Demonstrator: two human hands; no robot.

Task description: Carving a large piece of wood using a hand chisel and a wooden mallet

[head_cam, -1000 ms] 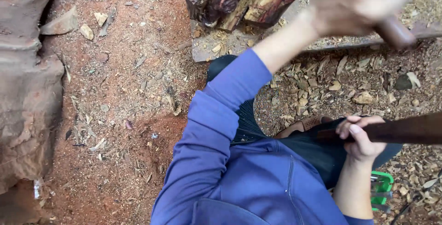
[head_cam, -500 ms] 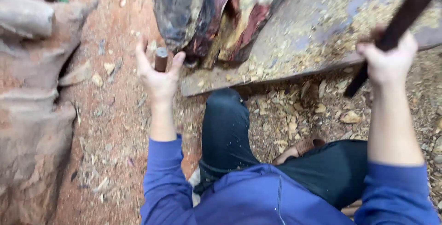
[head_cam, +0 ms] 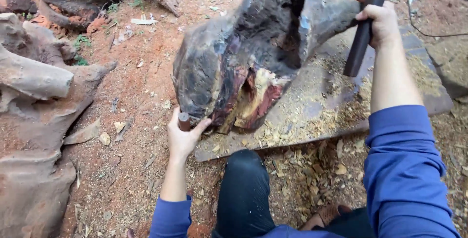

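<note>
- Chisel sits in the left hand, its round brown end showing above the fingers, held against the lower left edge of the log.
- The left hand is closed around the chisel, thumb spread toward the log.
- The right hand is raised at upper right, fist wrapped tight around a dark mallet whose handle slants down over the board.
- The log is dark and charred, with red and yellow wood exposed low down; it rests on the flat board, which is strewn with chips.
- Roots lie to the left on red soil.
</note>
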